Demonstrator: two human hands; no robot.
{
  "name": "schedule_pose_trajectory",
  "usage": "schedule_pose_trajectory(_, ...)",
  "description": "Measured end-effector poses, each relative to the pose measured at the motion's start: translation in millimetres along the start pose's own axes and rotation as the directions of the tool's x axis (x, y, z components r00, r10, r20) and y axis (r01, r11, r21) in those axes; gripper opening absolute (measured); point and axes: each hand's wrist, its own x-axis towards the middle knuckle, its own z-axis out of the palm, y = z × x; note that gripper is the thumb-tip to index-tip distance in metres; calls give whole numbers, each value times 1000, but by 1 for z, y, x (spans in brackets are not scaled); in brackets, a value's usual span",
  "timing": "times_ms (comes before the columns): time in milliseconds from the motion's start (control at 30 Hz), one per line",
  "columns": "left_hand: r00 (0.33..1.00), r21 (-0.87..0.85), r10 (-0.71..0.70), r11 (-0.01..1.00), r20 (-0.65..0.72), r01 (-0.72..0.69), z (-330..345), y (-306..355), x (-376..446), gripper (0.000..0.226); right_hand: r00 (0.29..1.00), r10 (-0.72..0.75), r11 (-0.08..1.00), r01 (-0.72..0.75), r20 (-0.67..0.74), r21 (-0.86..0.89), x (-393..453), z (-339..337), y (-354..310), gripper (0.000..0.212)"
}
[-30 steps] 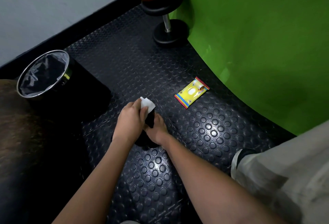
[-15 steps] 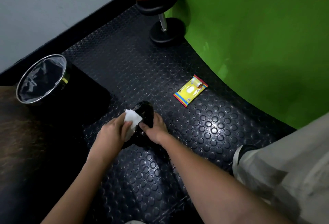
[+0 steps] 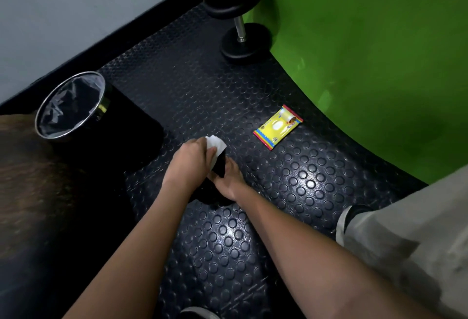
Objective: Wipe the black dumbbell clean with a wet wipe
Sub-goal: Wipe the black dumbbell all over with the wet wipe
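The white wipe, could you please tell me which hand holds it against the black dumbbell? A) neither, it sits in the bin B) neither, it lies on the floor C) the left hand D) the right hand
C: the left hand grips the wipe and presses it on the upper end of the dumbbell, while the right hand steadies the dumbbell lower down.

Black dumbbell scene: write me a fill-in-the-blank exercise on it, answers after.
1. The left hand presses a white ____ onto the black dumbbell.
2. The right hand steadies the ____.
3. The wipes packet is mainly ____.
4. The bin stands on the person's ____ side.

Answers: wet wipe; dumbbell; yellow; left
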Motion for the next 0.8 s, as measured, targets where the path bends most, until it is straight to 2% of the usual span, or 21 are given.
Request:
schedule_pose_trajectory(267, 1000, -68, 14, 998, 9, -13, -5, -26, -18, 35, 999, -25, 998, 27, -40, 62, 2, 7, 7, 103)
schedule_pose_trajectory(433, 999, -12, 19, 1000, 28, -19, -11, -45, -40, 33, 999, -40, 997, 40, 6, 62, 0, -1, 9, 88)
schedule_pose_trajectory(633, 1000, 56, 14, 998, -25, -12, -5, -11, -17, 33, 997, -59, 998, 60, -42, 17, 5, 4, 10, 84)
schedule_pose_trajectory(800, 1000, 139, -8, 990, 24, 4, -2, 8, 7, 34, 999, -43, 999, 43, -7, 9, 6, 0, 9, 88)
